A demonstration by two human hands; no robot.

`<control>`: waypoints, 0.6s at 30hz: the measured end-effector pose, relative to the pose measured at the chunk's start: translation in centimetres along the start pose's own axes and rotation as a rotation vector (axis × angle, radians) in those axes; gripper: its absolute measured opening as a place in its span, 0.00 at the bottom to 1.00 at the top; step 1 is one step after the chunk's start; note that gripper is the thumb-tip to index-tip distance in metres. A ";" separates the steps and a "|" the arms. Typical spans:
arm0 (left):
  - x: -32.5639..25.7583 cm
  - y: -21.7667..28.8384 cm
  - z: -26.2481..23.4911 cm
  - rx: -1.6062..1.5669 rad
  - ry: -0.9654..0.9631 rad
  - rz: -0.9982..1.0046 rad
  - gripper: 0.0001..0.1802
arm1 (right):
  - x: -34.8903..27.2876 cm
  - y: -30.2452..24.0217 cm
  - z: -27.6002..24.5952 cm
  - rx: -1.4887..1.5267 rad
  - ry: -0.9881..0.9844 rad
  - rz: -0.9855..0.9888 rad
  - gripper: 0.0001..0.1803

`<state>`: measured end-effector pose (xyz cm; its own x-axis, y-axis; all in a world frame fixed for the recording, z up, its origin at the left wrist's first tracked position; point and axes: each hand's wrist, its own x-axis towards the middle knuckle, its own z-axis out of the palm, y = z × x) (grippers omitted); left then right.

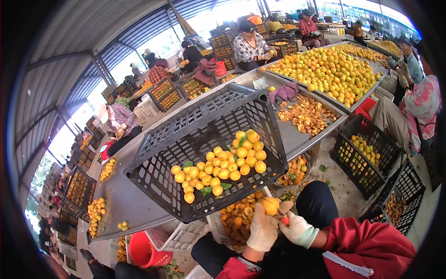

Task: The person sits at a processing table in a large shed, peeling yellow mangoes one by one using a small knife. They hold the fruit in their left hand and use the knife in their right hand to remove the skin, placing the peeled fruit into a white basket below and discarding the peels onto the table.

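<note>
My left hand (261, 230), in a pale knitted glove, holds a yellow-orange apricot (269, 205) between its fingers. Close beside it, my right hand (301, 231), also gloved, is closed on a small red-handled tool (285, 220) directed at the fruit; its blade or tip is too small to make out. Below both hands sits a light crate of halved apricots (237, 218). Just beyond them, a black plastic crate (204, 211) lies tilted on the metal table, with whole apricots (223, 167) and several green leaves inside.
Cut apricot pieces (306, 116) lie on the metal table (125, 204) near a purple cloth (284, 93). A big heap of apricots (330, 74) fills the far tray. Black crates (367, 156) stand at right, a red bucket (146, 250) at lower left. Other people sit working around.
</note>
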<state>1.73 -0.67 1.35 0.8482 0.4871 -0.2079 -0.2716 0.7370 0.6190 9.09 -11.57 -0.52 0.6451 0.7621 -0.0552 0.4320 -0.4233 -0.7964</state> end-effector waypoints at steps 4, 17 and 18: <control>-0.2 0.4 -0.1 -0.046 -0.128 -0.108 0.30 | -0.1 0.5 -0.2 0.033 -0.011 -0.001 0.19; -2.4 3.7 -0.6 0.064 -0.183 -0.215 0.23 | 1.2 -2.8 -5.6 0.542 -0.362 -0.298 0.33; -2.5 3.5 -0.6 0.431 -0.193 -0.094 0.24 | 1.1 -2.9 -5.8 0.576 -0.405 -0.300 0.33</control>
<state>-1.64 1.00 3.61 0.9401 0.3017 -0.1587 -0.0112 0.4927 0.8701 12.15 -12.34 5.20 0.2229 0.9711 0.0852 0.0839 0.0679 -0.9942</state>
